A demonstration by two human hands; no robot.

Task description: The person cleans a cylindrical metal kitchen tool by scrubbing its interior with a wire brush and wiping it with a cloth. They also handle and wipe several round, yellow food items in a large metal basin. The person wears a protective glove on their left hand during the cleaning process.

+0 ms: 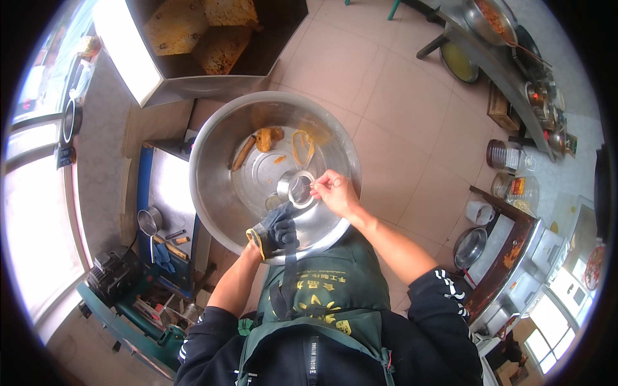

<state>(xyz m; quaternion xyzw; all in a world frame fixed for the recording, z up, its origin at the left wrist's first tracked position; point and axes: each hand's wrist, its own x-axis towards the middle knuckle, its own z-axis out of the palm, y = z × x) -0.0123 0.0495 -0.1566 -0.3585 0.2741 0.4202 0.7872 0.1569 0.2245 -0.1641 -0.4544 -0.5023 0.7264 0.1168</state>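
A hollow metal cylinder (286, 187) with a thick pale rim is tilted over the wide stainless steel basin (205, 212). My left hand (276, 230), in a dark work glove with a yellow cuff, grips it from below. At its mouth, my bare right hand (336, 194) pinches a small thin piece (309, 185), too small to name. A ring is on one right finger. In the basin lie a brown stick-like piece (244, 153), an orange-brown lump (264, 139), a yellowish loop (295, 148) and small crumbs. A dull disc shape (273, 202) shows beside the glove.
A stained steel hopper (217, 79) stands beyond the basin. Left are a metal-topped bench (171, 186) with a small saucepan (149, 221), and a green machine (123, 333) with a motor. Shelving (502, 82) with pans and jars lines the right, above tiled floor (400, 125).
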